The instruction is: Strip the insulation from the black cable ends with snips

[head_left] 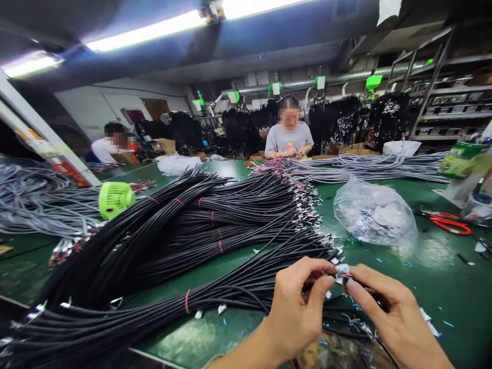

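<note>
My left hand point(298, 302) is closed in a pinch on one side of a cable end point(342, 271). Thin coloured wires and a bit of white wrapping show there. From the other side, my right hand point(392, 307) pinches the same end between thumb and forefinger. The cable's jacket is mostly hidden behind my fingers. Just left of my hands lies a red-banded bundle of black cables point(230, 284), its stripped ends reaching close to my fingers. Blue wire scraps point(355, 305) and white bits are scattered on the green table point(438, 271) around and below my hands.
Further black cable bundles point(246, 205) cover the middle. A clear plastic bag point(374, 210) of scraps and red-handled pliers point(449, 223) lie at right. A green fan point(115, 200) stands left, near grey cables point(34, 200). One person point(289, 136) works opposite, another point(111, 143) at far left.
</note>
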`<action>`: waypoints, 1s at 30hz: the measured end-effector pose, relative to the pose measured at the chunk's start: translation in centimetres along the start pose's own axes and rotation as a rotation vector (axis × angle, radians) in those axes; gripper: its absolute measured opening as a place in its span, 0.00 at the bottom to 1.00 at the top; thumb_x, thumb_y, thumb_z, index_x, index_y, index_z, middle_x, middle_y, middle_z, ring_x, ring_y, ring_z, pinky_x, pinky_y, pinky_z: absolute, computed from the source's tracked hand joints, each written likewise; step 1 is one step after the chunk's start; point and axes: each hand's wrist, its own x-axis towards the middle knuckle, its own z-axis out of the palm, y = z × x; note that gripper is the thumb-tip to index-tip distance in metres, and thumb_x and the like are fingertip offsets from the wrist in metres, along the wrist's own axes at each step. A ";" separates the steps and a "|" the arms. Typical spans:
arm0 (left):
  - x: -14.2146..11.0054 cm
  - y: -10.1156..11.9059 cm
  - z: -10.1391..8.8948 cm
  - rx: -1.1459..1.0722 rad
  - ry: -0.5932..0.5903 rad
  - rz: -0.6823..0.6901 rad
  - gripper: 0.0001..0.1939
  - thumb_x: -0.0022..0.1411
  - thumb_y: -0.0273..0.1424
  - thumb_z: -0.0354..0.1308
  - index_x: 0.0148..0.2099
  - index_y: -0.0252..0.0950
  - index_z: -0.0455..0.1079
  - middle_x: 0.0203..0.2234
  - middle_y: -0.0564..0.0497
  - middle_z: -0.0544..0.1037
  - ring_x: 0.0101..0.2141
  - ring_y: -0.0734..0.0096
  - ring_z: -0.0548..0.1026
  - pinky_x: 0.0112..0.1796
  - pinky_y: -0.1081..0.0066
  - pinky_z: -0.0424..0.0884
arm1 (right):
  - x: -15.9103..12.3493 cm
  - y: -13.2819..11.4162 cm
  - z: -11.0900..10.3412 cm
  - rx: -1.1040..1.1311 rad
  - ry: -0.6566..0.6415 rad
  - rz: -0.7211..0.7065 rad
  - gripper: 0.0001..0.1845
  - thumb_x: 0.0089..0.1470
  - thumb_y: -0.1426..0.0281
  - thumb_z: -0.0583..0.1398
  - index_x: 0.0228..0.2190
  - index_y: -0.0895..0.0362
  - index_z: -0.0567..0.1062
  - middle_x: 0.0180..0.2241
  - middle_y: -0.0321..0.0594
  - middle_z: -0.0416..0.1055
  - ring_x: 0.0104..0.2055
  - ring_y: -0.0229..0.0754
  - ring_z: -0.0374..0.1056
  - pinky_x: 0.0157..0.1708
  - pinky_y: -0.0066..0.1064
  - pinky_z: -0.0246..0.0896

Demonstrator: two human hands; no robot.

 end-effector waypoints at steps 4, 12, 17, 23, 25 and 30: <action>0.2 0.0 -0.1 0.180 0.028 0.151 0.06 0.61 0.24 0.55 0.40 0.32 0.71 0.28 0.48 0.76 0.26 0.72 0.73 0.27 0.75 0.69 | -0.1 0.5 0.0 -0.013 -0.017 0.028 0.15 0.55 0.62 0.58 0.39 0.53 0.81 0.38 0.44 0.80 0.37 0.47 0.77 0.37 0.31 0.74; -0.4 -1.2 0.1 0.493 0.193 0.419 0.06 0.59 0.20 0.59 0.39 0.32 0.70 0.24 0.50 0.76 0.24 0.72 0.72 0.27 0.74 0.67 | -0.8 0.4 0.5 -0.117 0.120 -0.083 0.11 0.54 0.66 0.60 0.37 0.56 0.81 0.37 0.44 0.80 0.38 0.46 0.76 0.38 0.29 0.73; -0.3 -0.9 0.1 0.419 0.113 0.334 0.07 0.62 0.21 0.53 0.36 0.29 0.72 0.23 0.47 0.74 0.23 0.72 0.69 0.25 0.74 0.62 | -0.8 0.5 0.8 -0.149 0.202 -0.227 0.10 0.53 0.71 0.61 0.38 0.57 0.78 0.36 0.43 0.79 0.35 0.43 0.76 0.39 0.29 0.72; 0.8 0.2 -0.5 0.113 -0.100 -0.058 0.20 0.66 0.29 0.47 0.22 0.32 0.68 0.17 0.53 0.67 0.21 0.76 0.64 0.24 0.75 0.58 | -0.8 0.6 0.4 -0.129 0.187 -0.291 0.11 0.52 0.73 0.61 0.40 0.55 0.77 0.35 0.40 0.79 0.34 0.40 0.76 0.36 0.24 0.71; 1.1 0.2 -0.6 -0.036 -0.171 -0.179 0.22 0.66 0.32 0.46 0.20 0.32 0.66 0.14 0.55 0.62 0.18 0.78 0.59 0.21 0.76 0.55 | -0.8 0.5 0.3 -0.117 0.158 -0.244 0.08 0.52 0.71 0.62 0.36 0.55 0.78 0.33 0.39 0.79 0.35 0.41 0.76 0.36 0.24 0.71; 1.0 0.1 -0.4 -0.001 -0.044 -0.139 0.17 0.63 0.31 0.52 0.25 0.31 0.72 0.16 0.53 0.67 0.19 0.77 0.62 0.22 0.76 0.56 | -0.5 -0.1 0.3 0.030 0.188 0.018 0.07 0.53 0.64 0.61 0.31 0.54 0.76 0.25 0.35 0.73 0.24 0.37 0.70 0.23 0.23 0.66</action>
